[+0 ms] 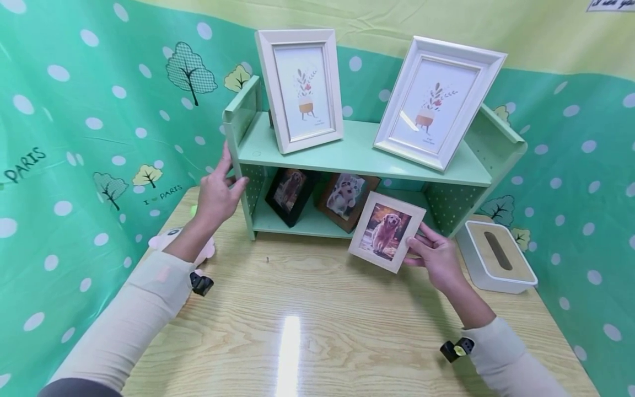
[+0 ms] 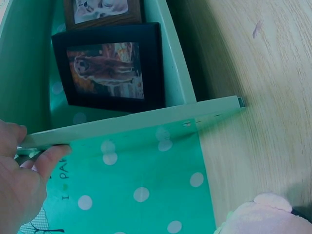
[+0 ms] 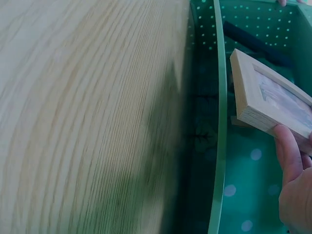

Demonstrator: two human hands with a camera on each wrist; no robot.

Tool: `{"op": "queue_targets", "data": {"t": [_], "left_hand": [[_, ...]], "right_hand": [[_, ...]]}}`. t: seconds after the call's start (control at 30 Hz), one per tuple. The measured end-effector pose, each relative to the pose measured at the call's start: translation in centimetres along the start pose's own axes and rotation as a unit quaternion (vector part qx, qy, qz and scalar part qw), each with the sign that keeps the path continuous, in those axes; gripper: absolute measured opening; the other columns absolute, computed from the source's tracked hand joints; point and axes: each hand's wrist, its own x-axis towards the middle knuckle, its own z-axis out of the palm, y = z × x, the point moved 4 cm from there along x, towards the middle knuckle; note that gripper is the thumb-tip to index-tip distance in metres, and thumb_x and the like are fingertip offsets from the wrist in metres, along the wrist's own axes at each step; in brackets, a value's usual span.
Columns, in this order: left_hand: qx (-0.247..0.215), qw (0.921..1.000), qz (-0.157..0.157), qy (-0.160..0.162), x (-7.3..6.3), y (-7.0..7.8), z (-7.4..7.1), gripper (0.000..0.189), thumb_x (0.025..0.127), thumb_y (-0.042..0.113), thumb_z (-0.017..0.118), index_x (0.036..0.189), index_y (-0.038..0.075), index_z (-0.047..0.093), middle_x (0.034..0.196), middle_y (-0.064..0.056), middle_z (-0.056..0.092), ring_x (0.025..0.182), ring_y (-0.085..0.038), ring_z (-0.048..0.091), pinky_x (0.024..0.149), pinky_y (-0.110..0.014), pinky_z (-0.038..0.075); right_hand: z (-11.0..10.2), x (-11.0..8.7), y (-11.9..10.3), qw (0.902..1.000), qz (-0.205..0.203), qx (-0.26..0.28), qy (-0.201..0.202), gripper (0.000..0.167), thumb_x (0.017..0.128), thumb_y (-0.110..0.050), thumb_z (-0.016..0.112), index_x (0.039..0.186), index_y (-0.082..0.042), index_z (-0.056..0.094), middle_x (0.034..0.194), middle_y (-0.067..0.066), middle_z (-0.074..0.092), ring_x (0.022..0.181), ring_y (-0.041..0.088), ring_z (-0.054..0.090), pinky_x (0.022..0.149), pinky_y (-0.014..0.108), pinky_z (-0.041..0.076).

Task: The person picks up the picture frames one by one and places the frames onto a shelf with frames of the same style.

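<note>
My right hand [image 1: 439, 259] pinches a light wooden photo frame [image 1: 354, 245] by its right edge, thumb on the front. The frame shows a golden dog and is tilted in front of the lower level of a green shelf [image 1: 317, 154]. With thumb and fingers on either side, my left hand [image 1: 218, 193] grips the shelf's left side panel. On the lower level lean a black photo frame [image 2: 156, 73] and a brown photo frame [image 1: 358, 218] with an animal picture. Two larger white frames, a left one [image 1: 275, 94] and a right one [image 1: 397, 99], stand tilted on the top level.
A white tissue box [image 1: 496, 281] with a wooden lid stands right of the shelf on the wooden table [image 1: 322, 331]. Behind my left forearm sits a pink plush toy [image 2: 268, 217], partly hidden. Green dotted cloth [image 1: 64, 132] hangs around the table.
</note>
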Motion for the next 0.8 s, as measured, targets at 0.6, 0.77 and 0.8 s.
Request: {"op": "queue_targets", "data": {"t": [0.6, 0.77, 0.8], "left_hand": [[0.000, 0.9999, 0.010, 0.007, 0.0, 0.1, -0.1, 0.089, 0.100, 0.004, 0.061, 0.163, 0.040, 0.009, 0.159, -0.023, 0.040, 0.124, -0.050, 0.059, 0.091, -0.056, 0.061], [0.002, 1.0000, 0.007, 0.005, 0.0, 0.0, 0.0, 0.089, 0.101, 0.005, 0.060, 0.163, 0.041, 0.008, 0.160, -0.021, 0.039, 0.125, -0.050, 0.058, 0.092, -0.056, 0.061], [0.002, 1.0000, 0.006, 0.004, 0.0, 0.0, 0.0, 0.089, 0.101, 0.005, 0.060, 0.163, 0.041, 0.008, 0.160, -0.020, 0.039, 0.126, -0.050, 0.058, 0.092, -0.056, 0.060]], "right_hand": [[-1.9, 0.7, -0.5, 0.9991, -0.018, 0.035, 0.017, 0.073, 0.098, -0.010, 0.068, 0.159, -0.011, 0.029, 0.097, -0.021, 0.076, 0.082, 0.006, 0.077, 0.069, 0.027, 0.067], [-2.0, 1.1, -0.4, 0.9983, -0.016, 0.048, 0.027, 0.073, 0.098, -0.008, 0.067, 0.159, -0.012, 0.029, 0.097, -0.020, 0.077, 0.081, 0.007, 0.077, 0.069, 0.026, 0.066], [-2.0, 1.2, -0.3, 0.9982, -0.016, 0.049, 0.030, 0.073, 0.098, -0.007, 0.067, 0.159, -0.012, 0.029, 0.096, -0.020, 0.077, 0.081, 0.007, 0.077, 0.069, 0.026, 0.066]]}}
